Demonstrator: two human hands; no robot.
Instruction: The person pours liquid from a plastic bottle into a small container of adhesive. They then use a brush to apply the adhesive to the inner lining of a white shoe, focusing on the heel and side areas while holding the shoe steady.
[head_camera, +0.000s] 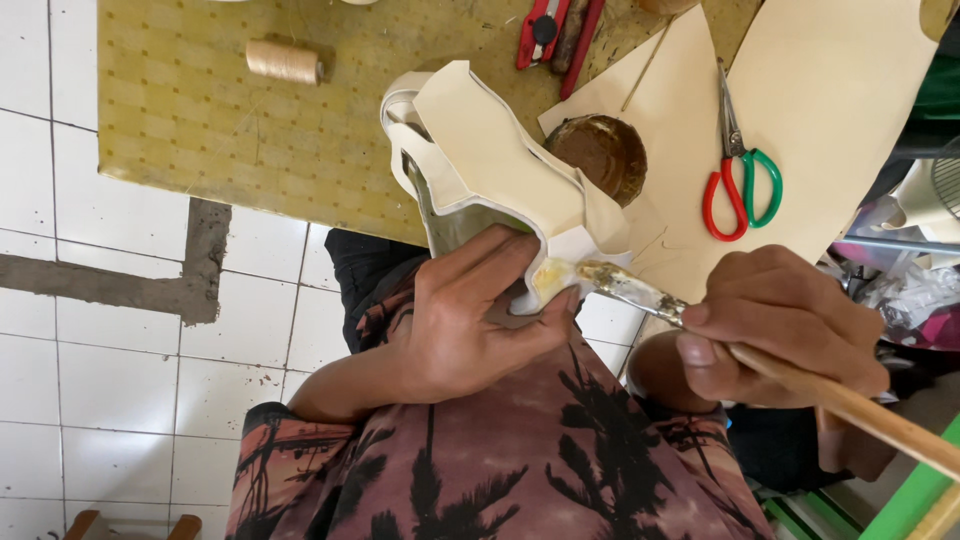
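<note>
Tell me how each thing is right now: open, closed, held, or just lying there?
Left hand: shut on the cream piece.
Cream piece: folded, held up, yellow glue on its edge.
Right hand: shut on the brush.
Brush: tip touching the cream piece, smeared with glue.
Glue pot: open, on the table.
Scissors: closed, lying flat.
Thread spool: on its side.
Cutter: lying flat.

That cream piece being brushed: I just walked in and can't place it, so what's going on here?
A person holds a cream leather piece in the left hand. The right hand holds a wooden-handled brush, its bristles against the yellowish smeared edge of the piece. A small brown pot sits just behind on the yellow table, with red-and-green scissors on flat cream sheets and a thread spool.
</note>
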